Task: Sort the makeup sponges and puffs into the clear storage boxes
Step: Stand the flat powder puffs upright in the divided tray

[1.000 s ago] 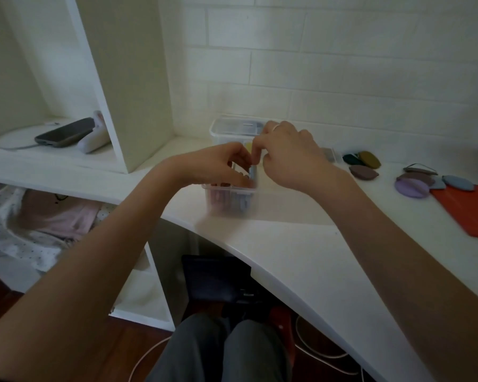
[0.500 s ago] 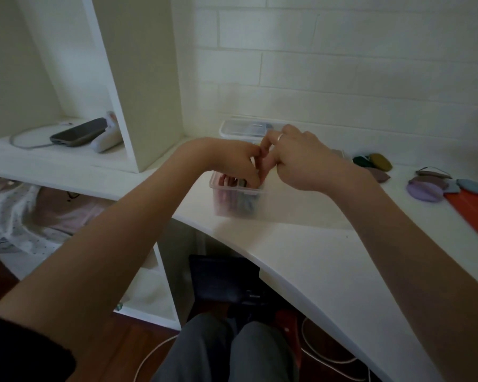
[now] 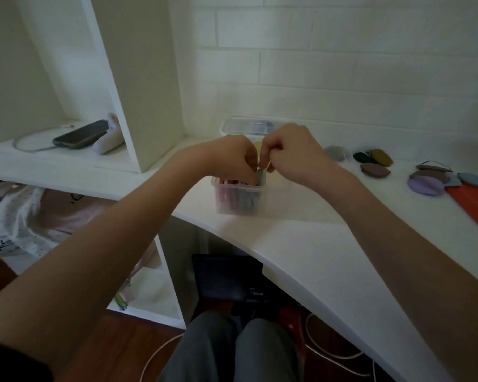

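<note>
Both hands have drawn closer over the clear storage box (image 3: 239,198): the left hand (image 3: 232,155) has dipped its fingers among the upright puffs, while the right hand (image 3: 293,153) now pinches a grey puff (image 3: 260,176) at the box's right end.

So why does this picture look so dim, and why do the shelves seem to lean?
Head view: the light is low and soft, so colours look muted. The wide-angle lens bends the shelf divider and curves the desk edge. The clear box under the hands looks slightly blurred, and the far right corner is smeared.
</note>
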### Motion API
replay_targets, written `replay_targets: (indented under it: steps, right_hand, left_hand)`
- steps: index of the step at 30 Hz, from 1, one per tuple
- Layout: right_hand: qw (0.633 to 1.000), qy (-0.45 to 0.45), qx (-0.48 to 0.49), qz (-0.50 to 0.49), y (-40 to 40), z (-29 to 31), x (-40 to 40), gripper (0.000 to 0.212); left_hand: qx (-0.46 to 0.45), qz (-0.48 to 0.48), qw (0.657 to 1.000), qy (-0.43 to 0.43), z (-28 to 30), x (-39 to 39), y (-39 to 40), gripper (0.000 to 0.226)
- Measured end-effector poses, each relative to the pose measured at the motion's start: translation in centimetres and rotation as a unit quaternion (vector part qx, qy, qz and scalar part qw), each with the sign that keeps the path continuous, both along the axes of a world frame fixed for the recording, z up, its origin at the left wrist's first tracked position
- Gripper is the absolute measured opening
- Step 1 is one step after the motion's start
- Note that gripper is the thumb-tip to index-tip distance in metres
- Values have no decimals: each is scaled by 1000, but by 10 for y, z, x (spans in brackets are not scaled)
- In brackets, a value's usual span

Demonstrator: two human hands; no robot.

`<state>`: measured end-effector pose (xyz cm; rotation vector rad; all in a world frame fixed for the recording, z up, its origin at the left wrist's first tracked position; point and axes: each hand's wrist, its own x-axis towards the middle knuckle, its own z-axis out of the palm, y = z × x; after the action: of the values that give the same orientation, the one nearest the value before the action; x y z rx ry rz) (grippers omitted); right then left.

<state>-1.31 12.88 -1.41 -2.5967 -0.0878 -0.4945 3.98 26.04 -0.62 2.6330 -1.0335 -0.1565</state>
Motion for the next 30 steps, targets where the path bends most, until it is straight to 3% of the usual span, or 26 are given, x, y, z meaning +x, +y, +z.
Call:
replay_targets:
  steps: [2, 6, 11, 14, 17, 19, 22, 24, 27, 30]
  right_hand:
    - [1000, -20, -13, 13, -2, 0, 1, 36]
    - [993, 36, -114, 8, -3, 1, -4, 36]
    - [974, 57, -220, 15, 2, 5, -9, 39]
    - [979, 75, -190, 10, 4, 0, -8, 42]
    - [998, 13, -60, -7, -1, 3, -8, 44]
    - [994, -14, -108, -27, -2, 6, -7, 44]
    - [973, 39, -226, -3, 9, -1, -7, 42]
    - [974, 51, -219, 3, 8, 0, -8, 41]
    - [987, -7, -155, -31, 1, 6, -9, 42]
    - [979, 13, -202, -3, 7, -1, -6, 35]
  left_hand:
    - [-19, 13, 1000, 1, -2, 1, 1, 19]
    - [-51, 31, 998, -18, -5, 0, -2, 11]
    - [-45, 25, 998, -19, -7, 0, -4, 19]
    - [-26, 16, 1000, 6, -1, 3, -1, 15]
    - [-104, 22, 992, 61, 2, 8, 6, 8]
    - [-177, 54, 979, 83, -2, 12, 9, 10]
    - [-201, 67, 975, 67, -9, 14, 9, 10]
    - [-169, 51, 983, 42, -10, 13, 7, 11]
    - [-154, 53, 987, 16, -10, 12, 6, 12]
    - [-167, 59, 984, 9, -13, 14, 6, 13]
